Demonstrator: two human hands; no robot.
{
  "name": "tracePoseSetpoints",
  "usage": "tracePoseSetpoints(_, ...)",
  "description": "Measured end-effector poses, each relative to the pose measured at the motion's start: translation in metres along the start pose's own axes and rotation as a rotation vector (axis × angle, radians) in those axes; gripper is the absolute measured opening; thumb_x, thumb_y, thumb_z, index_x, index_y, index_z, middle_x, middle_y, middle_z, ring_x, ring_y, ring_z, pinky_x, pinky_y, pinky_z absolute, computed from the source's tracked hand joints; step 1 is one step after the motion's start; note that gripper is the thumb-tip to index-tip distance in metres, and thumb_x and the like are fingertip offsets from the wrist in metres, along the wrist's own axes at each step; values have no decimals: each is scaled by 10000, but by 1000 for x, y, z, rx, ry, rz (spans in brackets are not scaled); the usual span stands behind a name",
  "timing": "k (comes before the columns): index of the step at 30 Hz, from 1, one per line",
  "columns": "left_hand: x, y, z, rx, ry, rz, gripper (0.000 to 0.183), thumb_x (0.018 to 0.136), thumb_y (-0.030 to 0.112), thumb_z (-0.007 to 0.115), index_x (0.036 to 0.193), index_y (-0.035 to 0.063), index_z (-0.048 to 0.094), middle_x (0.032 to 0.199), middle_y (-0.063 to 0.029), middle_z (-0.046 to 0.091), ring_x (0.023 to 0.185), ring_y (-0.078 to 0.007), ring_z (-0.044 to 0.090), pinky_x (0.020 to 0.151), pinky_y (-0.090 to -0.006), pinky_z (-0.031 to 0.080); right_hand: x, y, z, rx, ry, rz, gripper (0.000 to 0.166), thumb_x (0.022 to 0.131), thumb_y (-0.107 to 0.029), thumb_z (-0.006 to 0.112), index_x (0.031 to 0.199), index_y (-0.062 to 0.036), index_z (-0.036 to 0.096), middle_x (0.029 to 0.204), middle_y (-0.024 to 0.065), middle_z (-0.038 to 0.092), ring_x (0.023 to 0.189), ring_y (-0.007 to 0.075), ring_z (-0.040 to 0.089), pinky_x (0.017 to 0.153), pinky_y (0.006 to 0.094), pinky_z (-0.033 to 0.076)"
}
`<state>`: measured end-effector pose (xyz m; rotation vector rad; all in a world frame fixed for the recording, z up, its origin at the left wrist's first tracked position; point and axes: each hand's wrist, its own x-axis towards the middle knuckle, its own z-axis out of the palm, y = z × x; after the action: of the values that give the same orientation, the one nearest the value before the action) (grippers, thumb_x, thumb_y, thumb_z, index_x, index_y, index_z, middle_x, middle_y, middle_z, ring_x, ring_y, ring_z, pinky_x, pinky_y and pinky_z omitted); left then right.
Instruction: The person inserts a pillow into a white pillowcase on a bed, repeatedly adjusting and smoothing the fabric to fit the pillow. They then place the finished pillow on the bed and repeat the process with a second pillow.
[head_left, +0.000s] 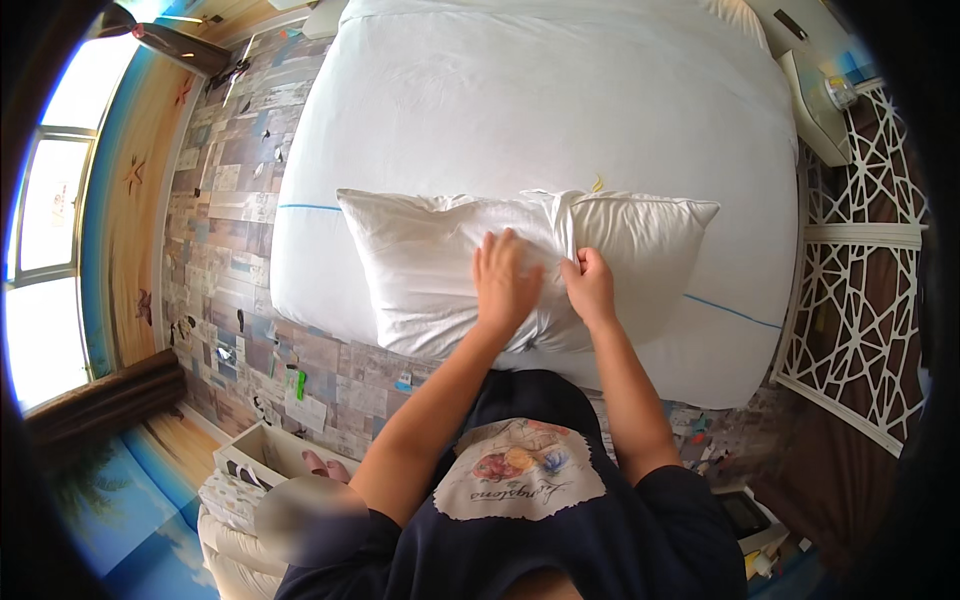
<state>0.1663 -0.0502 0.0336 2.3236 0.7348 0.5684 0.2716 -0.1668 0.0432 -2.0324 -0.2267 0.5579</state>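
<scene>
A white pillow (645, 240) lies crosswise on the near end of the bed, with a white pillowcase (427, 255) around its left part. The case's bunched open edge (561, 214) crosses the pillow right of the middle. My right hand (590, 286) pinches this edge between thumb and fingers. Flat on the case, just to the left, rests my left hand (504, 283), its fingers spread and slightly blurred. The right end of the pillow sticks out of the case.
The bed's white sheet (555, 105) carries blue lines. Left are a patchwork-patterned floor (225, 217) with scattered bits and a window (52, 202). A white lattice screen (862, 300) and a bedside cabinet (814, 112) stand right. A white drawer (262, 450) and pink slippers (325, 465) are lower left.
</scene>
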Motion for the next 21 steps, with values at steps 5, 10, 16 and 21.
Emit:
tracePoseSetpoints(5, -18, 12, -7, 174, -178, 132, 551, 833, 296, 694, 1337, 141, 536, 1441, -182, 400, 1368, -396, 317, 1123, -543, 226, 30, 15, -27, 221, 6, 224, 217, 837, -169, 711, 900, 12, 610, 756, 36, 643, 672, 89, 567, 609, 263, 453)
tracePoseSetpoints(10, -51, 21, 1, -46, -277, 31, 360, 782, 216, 723, 1106, 102, 615, 1147, -148, 553, 1086, -368, 511, 954, -483, 390, 41, 18, -14, 311, -10, 211, 241, 880, -202, 702, 951, 3, 596, 814, 20, 619, 700, 77, 536, 624, 244, 442)
tracePoseSetpoints(16, -72, 13, 26, -30, -478, -302, 246, 853, 277, 662, 920, 45, 615, 949, -188, 624, 910, -402, 595, 785, -472, 475, 41, 27, 0, 409, -95, 229, 260, 913, -165, 651, 1087, 3, 553, 930, 36, 621, 795, 91, 560, 677, 247, 466)
tracePoseSetpoints(21, -46, 1, 37, 14, -594, -248, 359, 920, 347, 569, 772, 21, 592, 792, -212, 634, 774, -424, 612, 695, -519, 468, -6, 50, -13, 523, -279, 350, 255, 898, -45, 576, 1147, 3, 551, 1055, 82, 639, 942, 157, 621, 835, 301, 515)
